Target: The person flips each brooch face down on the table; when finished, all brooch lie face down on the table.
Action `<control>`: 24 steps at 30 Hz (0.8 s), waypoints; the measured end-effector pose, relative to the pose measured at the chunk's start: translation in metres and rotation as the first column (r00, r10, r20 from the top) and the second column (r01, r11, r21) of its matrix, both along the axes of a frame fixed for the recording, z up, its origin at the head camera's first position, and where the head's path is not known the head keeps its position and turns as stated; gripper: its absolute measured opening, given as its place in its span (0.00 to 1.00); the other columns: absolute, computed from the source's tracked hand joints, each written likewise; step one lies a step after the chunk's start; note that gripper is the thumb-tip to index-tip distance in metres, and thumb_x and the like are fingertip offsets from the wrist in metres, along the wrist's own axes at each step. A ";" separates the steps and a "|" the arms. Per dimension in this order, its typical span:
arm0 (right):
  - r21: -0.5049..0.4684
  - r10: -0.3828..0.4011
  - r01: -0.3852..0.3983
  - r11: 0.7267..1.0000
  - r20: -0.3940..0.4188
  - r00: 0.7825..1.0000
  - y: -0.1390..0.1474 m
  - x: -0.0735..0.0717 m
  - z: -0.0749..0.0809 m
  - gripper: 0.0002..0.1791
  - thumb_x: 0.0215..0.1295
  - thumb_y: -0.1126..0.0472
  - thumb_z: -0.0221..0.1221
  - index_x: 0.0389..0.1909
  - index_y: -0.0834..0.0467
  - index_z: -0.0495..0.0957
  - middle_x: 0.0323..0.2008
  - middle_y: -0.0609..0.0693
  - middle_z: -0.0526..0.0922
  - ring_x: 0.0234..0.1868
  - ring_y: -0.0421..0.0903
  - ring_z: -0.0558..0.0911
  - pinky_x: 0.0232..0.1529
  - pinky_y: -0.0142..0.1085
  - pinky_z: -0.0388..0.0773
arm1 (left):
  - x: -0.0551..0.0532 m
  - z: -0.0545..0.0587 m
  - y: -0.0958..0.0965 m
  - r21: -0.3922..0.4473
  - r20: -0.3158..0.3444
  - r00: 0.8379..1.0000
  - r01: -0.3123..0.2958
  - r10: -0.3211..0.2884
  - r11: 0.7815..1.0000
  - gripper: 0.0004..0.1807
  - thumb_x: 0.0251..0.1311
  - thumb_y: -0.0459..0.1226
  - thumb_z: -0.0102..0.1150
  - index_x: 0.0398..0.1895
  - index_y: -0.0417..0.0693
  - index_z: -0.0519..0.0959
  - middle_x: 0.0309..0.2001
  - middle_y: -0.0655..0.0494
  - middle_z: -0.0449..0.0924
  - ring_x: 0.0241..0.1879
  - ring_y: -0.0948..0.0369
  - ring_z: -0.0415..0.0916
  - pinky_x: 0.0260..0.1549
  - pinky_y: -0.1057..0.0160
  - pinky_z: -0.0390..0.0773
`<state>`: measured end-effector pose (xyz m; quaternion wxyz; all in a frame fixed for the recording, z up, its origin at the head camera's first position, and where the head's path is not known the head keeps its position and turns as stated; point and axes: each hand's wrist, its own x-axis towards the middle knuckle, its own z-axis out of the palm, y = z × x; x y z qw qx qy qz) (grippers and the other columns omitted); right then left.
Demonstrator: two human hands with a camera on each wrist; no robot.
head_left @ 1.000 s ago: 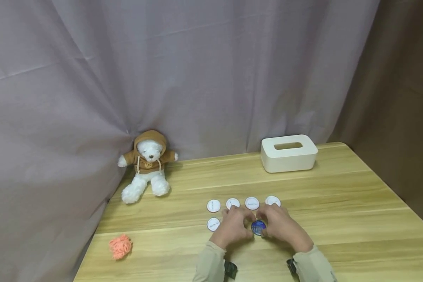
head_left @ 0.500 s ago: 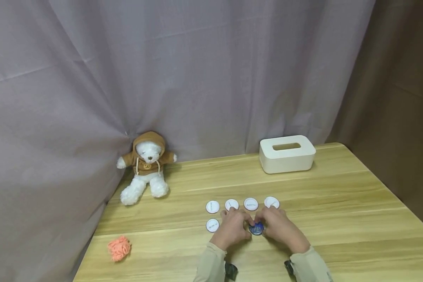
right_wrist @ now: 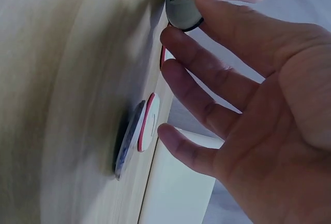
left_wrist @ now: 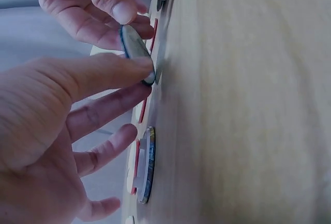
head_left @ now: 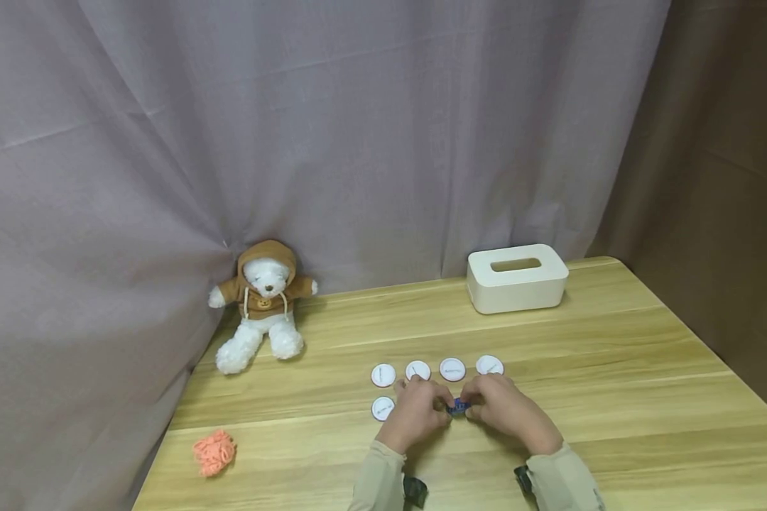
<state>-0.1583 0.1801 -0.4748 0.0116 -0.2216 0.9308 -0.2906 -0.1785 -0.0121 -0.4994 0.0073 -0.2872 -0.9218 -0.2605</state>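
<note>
Between my two hands a round button badge [head_left: 458, 407] with a blue face stands tilted up off the wooden table. Its pale back [left_wrist: 135, 45] faces my wrist in the left wrist view, and a pin line shows on that back in the right wrist view. My left hand [head_left: 417, 409] pinches one edge between thumb and forefinger, its other fingers spread. From the opposite side my right hand [head_left: 503, 408] pinches the other edge. Just beyond the hands, white-backed badges [head_left: 452, 369] lie in a row; another badge [head_left: 383, 408] lies left of the left hand.
A teddy bear [head_left: 267, 305] in a brown hoodie sits at the back left of the table [head_left: 613, 397]. At the back right is a cream tissue box [head_left: 518, 287]. An orange yarn bundle [head_left: 214, 453] lies at the front left. Curtains hang behind.
The badge lay with its blue face showing between the hands; now it is tipped up on edge, its face foreshortened. The fingers have closed in on it. The head view has shifted slightly.
</note>
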 end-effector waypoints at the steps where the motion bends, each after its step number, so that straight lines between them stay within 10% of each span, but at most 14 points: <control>1: -0.010 -0.005 0.005 1.000 0.005 1.000 0.000 0.000 0.000 0.07 0.51 0.68 0.71 0.30 0.54 0.86 0.29 0.39 0.84 0.34 0.40 0.80 0.43 0.47 0.78 | 0.000 0.000 0.000 0.008 -0.005 1.000 -0.003 0.003 1.000 0.09 0.45 0.34 0.76 0.29 0.57 0.88 0.32 0.68 0.85 0.38 0.64 0.70 0.51 0.39 0.63; 10: -0.040 -0.058 0.058 0.998 0.002 0.998 -0.001 -0.002 0.003 0.08 0.54 0.73 0.67 0.30 0.56 0.86 0.28 0.44 0.85 0.33 0.43 0.81 0.42 0.47 0.81 | -0.001 0.004 -0.003 0.066 -0.095 0.995 -0.004 0.010 0.998 0.05 0.50 0.37 0.75 0.30 0.58 0.88 0.30 0.70 0.86 0.33 0.68 0.68 0.46 0.47 0.64; 24: -0.049 -0.046 0.044 0.998 -0.028 0.999 -0.001 -0.004 0.001 0.12 0.48 0.73 0.70 0.21 0.52 0.82 0.22 0.38 0.78 0.27 0.37 0.73 0.34 0.37 0.75 | -0.002 0.005 0.001 0.069 -0.054 0.998 -0.007 0.011 0.998 0.05 0.50 0.34 0.74 0.29 0.55 0.87 0.28 0.69 0.86 0.35 0.68 0.75 0.51 0.43 0.66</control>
